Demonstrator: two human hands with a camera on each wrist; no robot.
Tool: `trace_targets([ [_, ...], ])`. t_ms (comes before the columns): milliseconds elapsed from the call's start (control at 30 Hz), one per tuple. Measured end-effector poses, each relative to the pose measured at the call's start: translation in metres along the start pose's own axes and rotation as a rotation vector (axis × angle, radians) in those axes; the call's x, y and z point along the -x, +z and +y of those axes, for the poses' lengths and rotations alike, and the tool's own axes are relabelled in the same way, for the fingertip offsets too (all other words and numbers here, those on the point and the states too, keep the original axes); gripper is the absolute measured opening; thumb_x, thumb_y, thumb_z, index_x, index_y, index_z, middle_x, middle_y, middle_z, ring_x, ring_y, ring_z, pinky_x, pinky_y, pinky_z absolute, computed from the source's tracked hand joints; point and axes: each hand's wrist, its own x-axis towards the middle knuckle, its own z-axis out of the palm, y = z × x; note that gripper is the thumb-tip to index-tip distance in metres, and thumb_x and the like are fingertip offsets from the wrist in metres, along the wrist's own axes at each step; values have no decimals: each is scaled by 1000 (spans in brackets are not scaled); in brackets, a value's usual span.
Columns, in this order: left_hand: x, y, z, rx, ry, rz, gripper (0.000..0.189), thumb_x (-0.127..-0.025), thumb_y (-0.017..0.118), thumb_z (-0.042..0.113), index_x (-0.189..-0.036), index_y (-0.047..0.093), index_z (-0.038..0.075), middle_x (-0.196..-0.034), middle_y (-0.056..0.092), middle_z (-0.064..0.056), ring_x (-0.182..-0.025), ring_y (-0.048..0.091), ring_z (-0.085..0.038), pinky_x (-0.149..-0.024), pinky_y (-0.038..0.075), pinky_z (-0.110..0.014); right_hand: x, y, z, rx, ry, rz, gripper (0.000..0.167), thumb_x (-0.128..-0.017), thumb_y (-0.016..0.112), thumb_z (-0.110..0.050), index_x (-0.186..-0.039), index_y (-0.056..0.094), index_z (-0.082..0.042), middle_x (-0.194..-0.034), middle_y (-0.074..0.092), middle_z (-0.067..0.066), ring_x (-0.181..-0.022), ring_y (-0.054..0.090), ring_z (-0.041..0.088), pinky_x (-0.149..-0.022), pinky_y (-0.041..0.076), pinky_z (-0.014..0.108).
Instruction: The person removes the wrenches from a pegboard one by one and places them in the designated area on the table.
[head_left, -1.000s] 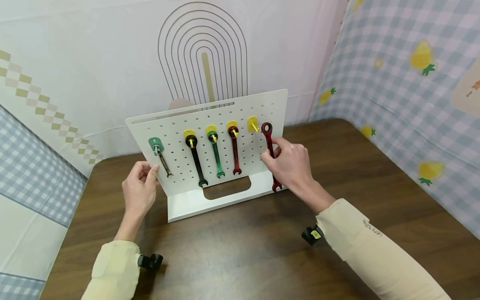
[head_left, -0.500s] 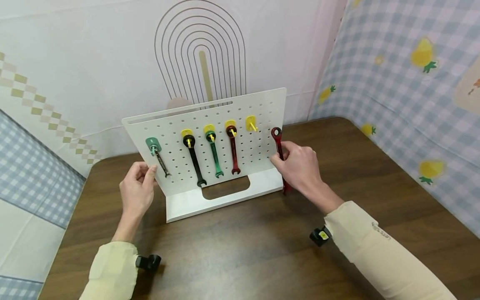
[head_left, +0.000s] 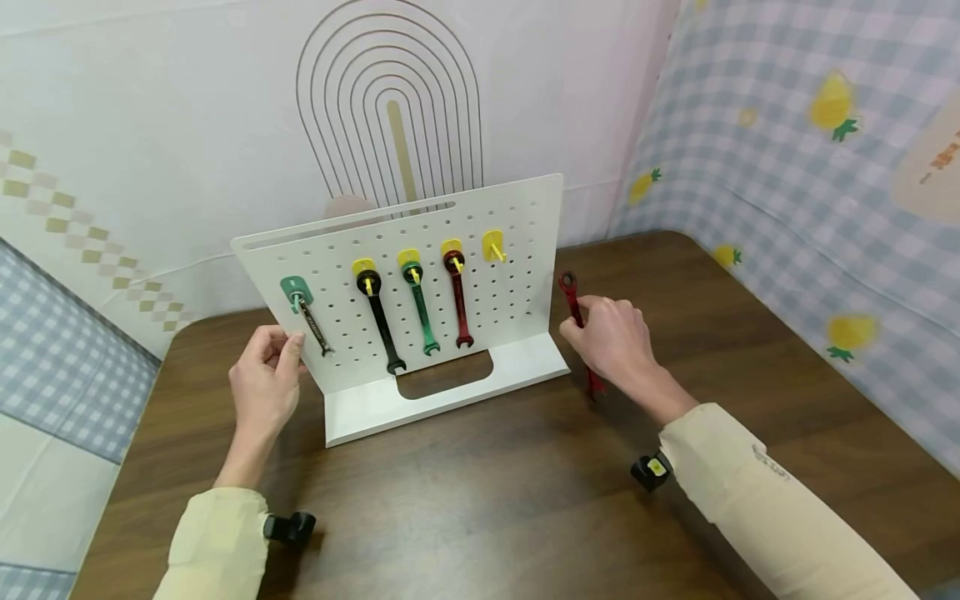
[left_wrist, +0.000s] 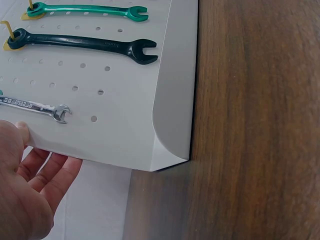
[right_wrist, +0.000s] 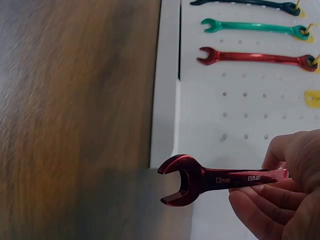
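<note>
My right hand (head_left: pixel 617 342) pinches a dark red combination wrench (right_wrist: pixel 225 179), marked 13mm, by its shank. In the head view it stands nearly upright just right of the white pegboard (head_left: pixel 360 408), ring end up. With the thumb in front and fingers behind, my left hand (head_left: pixel 262 379) grips the board's left edge. Near that thumb a small silver wrench (head_left: pixel 313 329) hangs from a green hook (head_left: pixel 296 290). Farther right, a black wrench (head_left: pixel 382 325), a green wrench (head_left: pixel 422 312) and another red wrench (head_left: pixel 460 304) hang on yellow hooks. The rightmost yellow hook (head_left: pixel 493 247) bears nothing.
The pegboard stands on a brown wooden table (head_left: pixel 465 500), its base flange toward me. Behind it is a white cloth (head_left: pixel 187 150) with an arch print. A checked cloth (head_left: pixel 750 167) with fruit prints closes off the right side.
My right hand has carried the red wrench rightward, from in front of the board to past its right edge. The left hand keeps its grip on the left edge.
</note>
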Motion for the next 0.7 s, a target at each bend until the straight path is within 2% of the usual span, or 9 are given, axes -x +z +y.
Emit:
trace_targets([
  [100, 0, -1, 0, -6, 4, -4, 23, -106, 67, 17, -103, 61, -5, -90, 70, -23, -63, 53, 20, -58, 51, 0, -1, 1, 7, 30, 31, -40, 34, -85, 55, -14, -111, 73, -2, -67, 54, 7, -57, 42, 21, -43, 31, 26],
  [200, 1, -1, 1, -11, 2, -10, 24, -106, 66, 18, -104, 62, -5, -92, 70, -25, -64, 53, 21, -59, 51, 1, -1, 1, 14, 41, 56, -84, 32, -86, 55, -13, -110, 72, 0, -65, 51, 6, -55, 36, 19, -44, 26, 26],
  [333, 0, -2, 1, -15, -3, -16, 24, -106, 66, 19, -104, 62, -4, -90, 70, -23, -63, 54, 18, -58, 50, 1, -1, 2, 20, 46, 70, -124, 14, -88, 54, -13, -83, 65, -5, -58, 44, 3, -53, 32, 18, -45, 22, 25],
  [400, -1, -2, 0, -17, -3, -16, 24, -106, 66, 20, -104, 62, -4, -90, 70, -23, -63, 54, 18, -58, 50, 0, -1, 4, 22, 50, 72, -137, 19, -87, 54, -12, -68, 50, -9, -55, 38, 0, -53, 31, 17, -45, 21, 25],
  [467, 0, -2, 1, -17, -6, -17, 24, -106, 66, 20, -104, 62, -4, -92, 70, -24, -64, 54, 19, -59, 50, 0, -1, 6, 25, 51, 75, -149, 25, -86, 54, -11, -63, 44, -12, -54, 35, -1, -52, 30, 16, -45, 20, 24],
  [700, 0, -2, 0, -8, -32, -36, 25, -107, 65, 21, -108, 62, -4, -97, 71, -26, -67, 55, 19, -60, 52, 0, 0, 12, 30, 60, 93, -209, 33, -91, 58, -12, -60, 45, -12, -53, 39, -1, -49, 37, 17, -42, 24, 24],
])
